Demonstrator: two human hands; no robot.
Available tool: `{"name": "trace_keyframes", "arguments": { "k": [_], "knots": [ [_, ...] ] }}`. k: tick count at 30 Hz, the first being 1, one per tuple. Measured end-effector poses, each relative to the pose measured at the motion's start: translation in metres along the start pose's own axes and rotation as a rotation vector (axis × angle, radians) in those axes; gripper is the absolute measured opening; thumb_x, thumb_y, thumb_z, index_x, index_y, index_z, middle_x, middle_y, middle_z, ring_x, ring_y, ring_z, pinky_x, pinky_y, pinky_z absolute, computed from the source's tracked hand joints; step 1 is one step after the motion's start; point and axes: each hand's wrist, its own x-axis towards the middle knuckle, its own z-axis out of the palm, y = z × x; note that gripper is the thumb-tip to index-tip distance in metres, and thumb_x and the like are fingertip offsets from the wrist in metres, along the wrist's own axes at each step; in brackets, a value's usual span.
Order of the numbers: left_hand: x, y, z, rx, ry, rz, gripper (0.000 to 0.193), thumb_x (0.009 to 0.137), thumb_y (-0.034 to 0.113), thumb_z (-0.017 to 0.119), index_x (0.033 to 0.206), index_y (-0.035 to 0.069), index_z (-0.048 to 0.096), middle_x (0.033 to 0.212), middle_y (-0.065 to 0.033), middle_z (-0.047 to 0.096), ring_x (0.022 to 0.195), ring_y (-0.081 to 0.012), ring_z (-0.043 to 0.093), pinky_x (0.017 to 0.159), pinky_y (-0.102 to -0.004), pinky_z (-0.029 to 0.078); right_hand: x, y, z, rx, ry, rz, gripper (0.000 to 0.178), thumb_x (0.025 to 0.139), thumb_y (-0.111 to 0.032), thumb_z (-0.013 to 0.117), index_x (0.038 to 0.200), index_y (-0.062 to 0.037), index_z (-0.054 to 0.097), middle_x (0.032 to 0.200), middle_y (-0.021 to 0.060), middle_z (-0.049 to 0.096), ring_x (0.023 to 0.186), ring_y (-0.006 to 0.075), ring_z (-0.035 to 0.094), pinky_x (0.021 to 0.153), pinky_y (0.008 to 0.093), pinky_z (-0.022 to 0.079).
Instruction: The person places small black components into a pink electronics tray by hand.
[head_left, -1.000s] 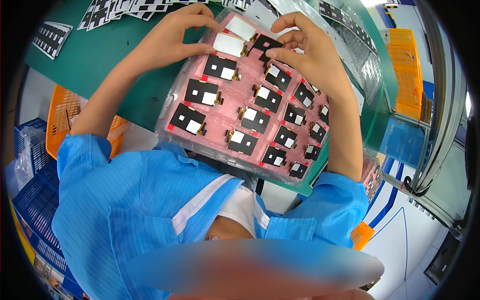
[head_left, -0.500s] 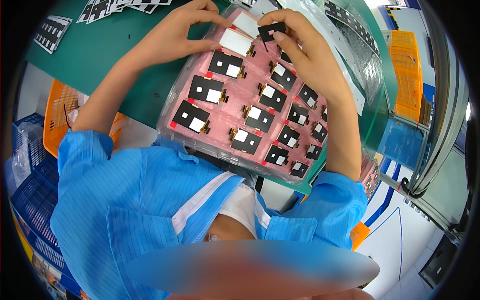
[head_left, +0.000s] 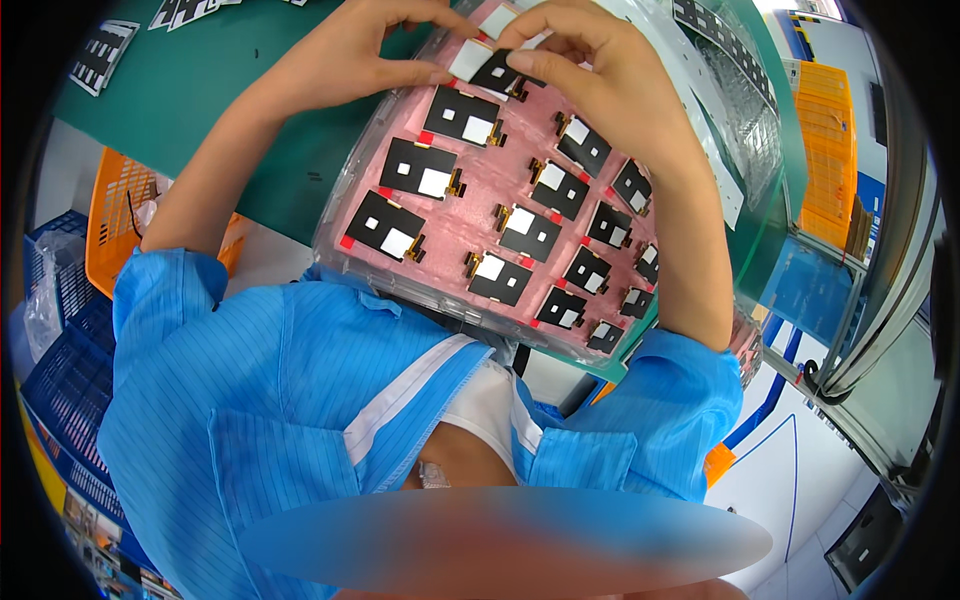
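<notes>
Thumb and forefinger apart, my left hand (head_left: 385, 55) rests at the far left edge of the pink tray (head_left: 468, 212), its fingertips by the left side of a small white display panel (head_left: 466, 60). My right hand (head_left: 600, 75) pinches a black adhesive sheet (head_left: 490, 76) with a square cutout, which lies tilted over the right part of that panel. Its far edge is hidden by my fingers. Rows of panels covered with black sheets, such as this covered panel (head_left: 418, 167), sit in the tray with gold-and-black connector tails. Another white panel (head_left: 497, 20) lies farther back.
The tray stands on a green table (head_left: 225, 75). Black-and-white sheets (head_left: 103, 58) lie at the far left, and a patterned strip (head_left: 725, 40) on clear plastic lies at the right. Orange baskets (head_left: 115, 215) and blue crates (head_left: 75, 380) stand below left; an orange crate (head_left: 826, 150) is at right.
My right hand has brought the black sheet left and down onto the white panel, where it was held above the tray before. My left hand stays at the panel's edge.
</notes>
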Motion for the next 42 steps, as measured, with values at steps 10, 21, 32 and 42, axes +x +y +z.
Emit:
{"name": "trace_keyframes", "arguments": {
  "k": [10, 21, 32, 42],
  "knots": [
    [0.000, -0.003, 0.002, -0.049, 0.011, 0.012, 0.044, 0.078, 0.014, 0.087, 0.119, 0.003, 0.072, 0.108, -0.0081, 0.054, 0.099, -0.0202, 0.053, 0.085, -0.0310, 0.044, 0.010, 0.013, 0.010, 0.183, -0.021, 0.132, 0.006, 0.094, 0.000, 0.067, 0.099, 0.0028, 0.069, 0.077, 0.0028, 0.065, 0.072, 0.0099, 0.052, 0.066, 0.0277, 0.044],
    [-0.002, -0.003, 0.001, -0.049, 0.019, -0.018, 0.045, 0.077, 0.014, 0.088, 0.117, 0.002, 0.071, 0.110, -0.0086, 0.055, 0.102, -0.0205, 0.053, 0.087, -0.0311, 0.044, 0.017, 0.016, 0.014, 0.096, -0.074, 0.193, 0.011, 0.094, -0.005, 0.068, 0.101, 0.0037, 0.070, 0.081, 0.0077, 0.069, 0.072, 0.0120, 0.057, 0.068, 0.0287, 0.048],
    [-0.001, -0.001, 0.002, -0.050, 0.024, -0.018, 0.044, 0.077, 0.014, 0.089, 0.115, 0.002, 0.071, 0.111, -0.0088, 0.055, 0.103, -0.0211, 0.053, 0.089, -0.0316, 0.044, 0.019, 0.014, 0.014, 0.095, -0.095, 0.240, 0.012, 0.094, -0.004, 0.068, 0.103, 0.0037, 0.070, 0.081, 0.0064, 0.068, 0.072, 0.0108, 0.056, 0.066, 0.0275, 0.047],
    [-0.002, -0.002, 0.003, -0.084, 0.026, -0.039, 0.044, 0.077, 0.014, 0.089, 0.116, 0.002, 0.071, 0.112, -0.0086, 0.055, 0.104, -0.0207, 0.053, 0.090, -0.0321, 0.044, 0.021, 0.012, 0.014, 0.133, -0.122, 0.310, 0.011, 0.095, -0.003, 0.067, 0.104, 0.0040, 0.070, 0.080, 0.0035, 0.067, 0.070, 0.0081, 0.054, 0.064, 0.0253, 0.046]
  ]
}}
